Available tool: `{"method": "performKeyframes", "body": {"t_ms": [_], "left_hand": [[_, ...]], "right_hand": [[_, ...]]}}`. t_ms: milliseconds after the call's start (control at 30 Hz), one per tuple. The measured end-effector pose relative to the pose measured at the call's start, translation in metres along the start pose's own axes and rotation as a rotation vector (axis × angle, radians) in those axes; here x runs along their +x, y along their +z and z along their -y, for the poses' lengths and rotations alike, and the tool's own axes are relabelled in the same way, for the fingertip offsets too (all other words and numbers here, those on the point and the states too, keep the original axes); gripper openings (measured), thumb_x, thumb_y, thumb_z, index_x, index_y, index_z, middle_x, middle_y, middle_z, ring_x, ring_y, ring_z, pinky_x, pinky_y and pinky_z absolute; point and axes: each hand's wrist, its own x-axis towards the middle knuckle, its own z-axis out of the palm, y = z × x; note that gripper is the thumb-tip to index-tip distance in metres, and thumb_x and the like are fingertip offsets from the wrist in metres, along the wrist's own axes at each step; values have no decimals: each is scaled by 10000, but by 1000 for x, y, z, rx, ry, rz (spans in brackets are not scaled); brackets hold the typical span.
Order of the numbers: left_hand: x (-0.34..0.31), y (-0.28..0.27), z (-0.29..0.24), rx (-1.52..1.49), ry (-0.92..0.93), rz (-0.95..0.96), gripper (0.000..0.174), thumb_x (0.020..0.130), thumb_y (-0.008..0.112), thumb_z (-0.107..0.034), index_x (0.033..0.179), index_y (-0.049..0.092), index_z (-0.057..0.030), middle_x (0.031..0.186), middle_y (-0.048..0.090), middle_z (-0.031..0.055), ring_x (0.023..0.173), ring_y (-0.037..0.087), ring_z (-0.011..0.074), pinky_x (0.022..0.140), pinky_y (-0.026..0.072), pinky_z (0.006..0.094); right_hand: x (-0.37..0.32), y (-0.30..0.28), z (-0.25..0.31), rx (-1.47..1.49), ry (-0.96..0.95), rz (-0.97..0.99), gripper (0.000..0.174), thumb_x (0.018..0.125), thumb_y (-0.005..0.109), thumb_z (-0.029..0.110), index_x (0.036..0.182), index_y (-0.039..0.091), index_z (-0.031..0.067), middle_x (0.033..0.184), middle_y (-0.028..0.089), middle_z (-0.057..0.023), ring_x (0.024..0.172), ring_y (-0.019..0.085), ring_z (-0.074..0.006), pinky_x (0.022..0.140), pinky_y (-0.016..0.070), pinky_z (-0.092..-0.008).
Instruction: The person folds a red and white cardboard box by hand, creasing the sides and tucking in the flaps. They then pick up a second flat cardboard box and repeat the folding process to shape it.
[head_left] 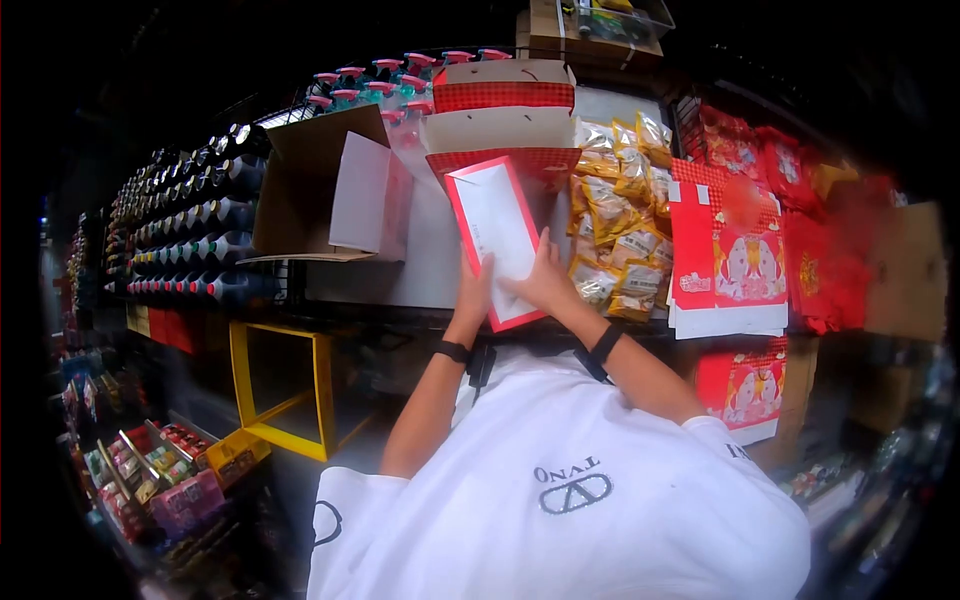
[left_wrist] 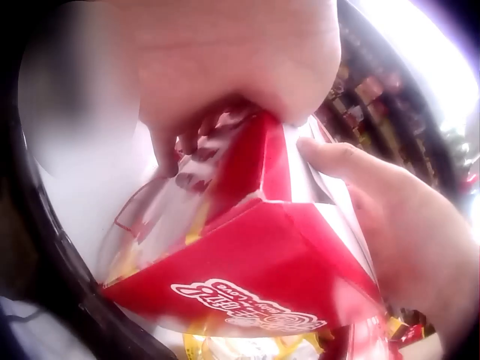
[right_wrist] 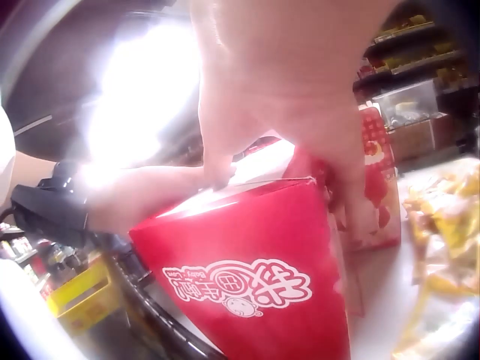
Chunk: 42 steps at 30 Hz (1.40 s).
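Observation:
A red gift carton (head_left: 490, 212) with a white panel facing up is held between both hands above the near edge of the table. My left hand (head_left: 474, 292) grips its left side, thumb along the white panel. On the opposite side my right hand (head_left: 548, 284) grips the carton, its thumb also lying over the white panel and fingers down the side. In the left wrist view, white lettering marks the red end of the carton (left_wrist: 255, 262). The right wrist view shows the same lettered red face (right_wrist: 240, 277) beneath my right hand (right_wrist: 285, 97).
Yellow snack packets (head_left: 620, 225) are heaped at the right, beside flat red printed cartons (head_left: 730, 255). Behind stand an open red checked carton (head_left: 500, 130) and pink-topped spray bottles (head_left: 410, 80). An open brown box (head_left: 305, 190) stands left, near rows of dark bottles (head_left: 205, 215).

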Motion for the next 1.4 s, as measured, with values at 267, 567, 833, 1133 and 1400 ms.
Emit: {"method": "performKeyframes", "body": {"t_ms": [267, 567, 833, 1133, 1400], "left_hand": [[12, 2, 29, 124, 66, -52, 667, 1100, 529, -298, 1574, 275, 97, 1551, 442, 279, 1430, 458, 355, 1183, 365, 409], [6, -3, 26, 165, -35, -72, 767, 1084, 541, -372, 1618, 211, 68, 1587, 342, 334, 1483, 370, 450, 1227, 313, 430], [-34, -19, -47, 623, 262, -30, 389, 975, 647, -118, 1294, 553, 85, 1281, 594, 248, 1187, 562, 468, 1041, 454, 491], [-58, -16, -31, 491, 229, 216, 480, 1002, 564, -40, 1461, 496, 84, 1234, 586, 290, 1101, 626, 423, 963, 517, 441], [-32, -28, -41, 214, 23, 447, 325, 1053, 484, -76, 1284, 608, 114, 1067, 707, 261, 1001, 692, 362, 904, 531, 377]], "right_hand": [[-5, 8, 10, -130, -59, -89, 1266, 746, 822, 370, 1580, 39, -172, 1409, 430, -373, 1317, 471, -518, 1137, 420, -501], [-11, 8, 16, -319, -134, -110, 1251, 761, 825, 440, 1547, 113, -223, 1473, 389, -410, 1360, 440, -537, 1177, 372, -513], [4, 4, -5, 81, -98, -36, 1101, 861, 808, 444, 1533, 220, -200, 1441, 489, -360, 1379, 501, -419, 1158, 406, -446], [3, 10, -5, 489, -113, 53, 712, 834, 860, 196, 1367, 454, -46, 1265, 642, -220, 1185, 646, -305, 1014, 516, -399], [1, 6, 1, 195, -223, 17, 860, 753, 856, 151, 1420, 355, -59, 1321, 579, -223, 1225, 604, -318, 1045, 499, -409]]}}
